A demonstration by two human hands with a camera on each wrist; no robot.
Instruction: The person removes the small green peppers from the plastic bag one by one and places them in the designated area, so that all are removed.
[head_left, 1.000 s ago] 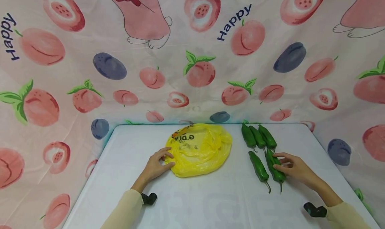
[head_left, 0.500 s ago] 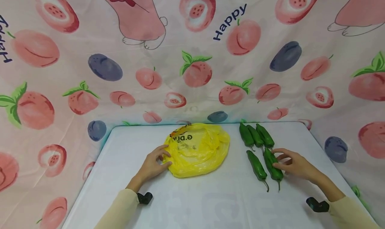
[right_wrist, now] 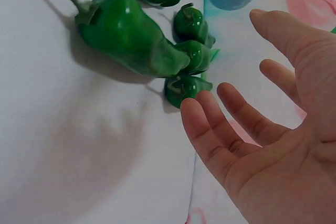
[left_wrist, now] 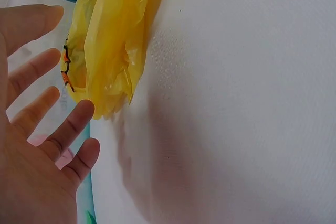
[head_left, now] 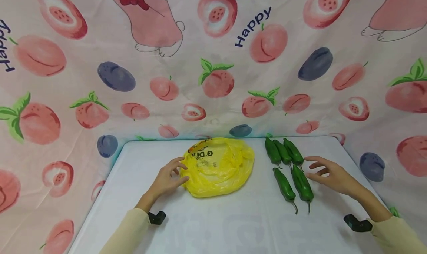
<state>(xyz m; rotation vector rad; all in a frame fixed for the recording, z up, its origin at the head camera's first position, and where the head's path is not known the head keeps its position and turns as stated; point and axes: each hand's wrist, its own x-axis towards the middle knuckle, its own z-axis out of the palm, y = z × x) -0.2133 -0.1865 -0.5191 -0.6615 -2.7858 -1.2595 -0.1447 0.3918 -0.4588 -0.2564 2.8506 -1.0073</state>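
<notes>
A crumpled yellow plastic bag with dark print lies at the middle back of the white table. My left hand hovers at the bag's left side, fingers spread and holding nothing; the left wrist view shows the bag beyond the fingertips. Several green peppers lie right of the bag: three in a back row and two in front. Nearest my right hand is the front right pepper, large in the right wrist view as a glossy pepper with a curved stem. The right hand's fingers are loosely spread with nothing between them.
The white table runs back to a hanging cloth printed with peaches and plums. Black camera mounts sit at the left wrist and the right wrist.
My right hand has let go of the front right pepper and drawn off to the right. My left hand has eased slightly left, its fingers opening away from the bag's edge.
</notes>
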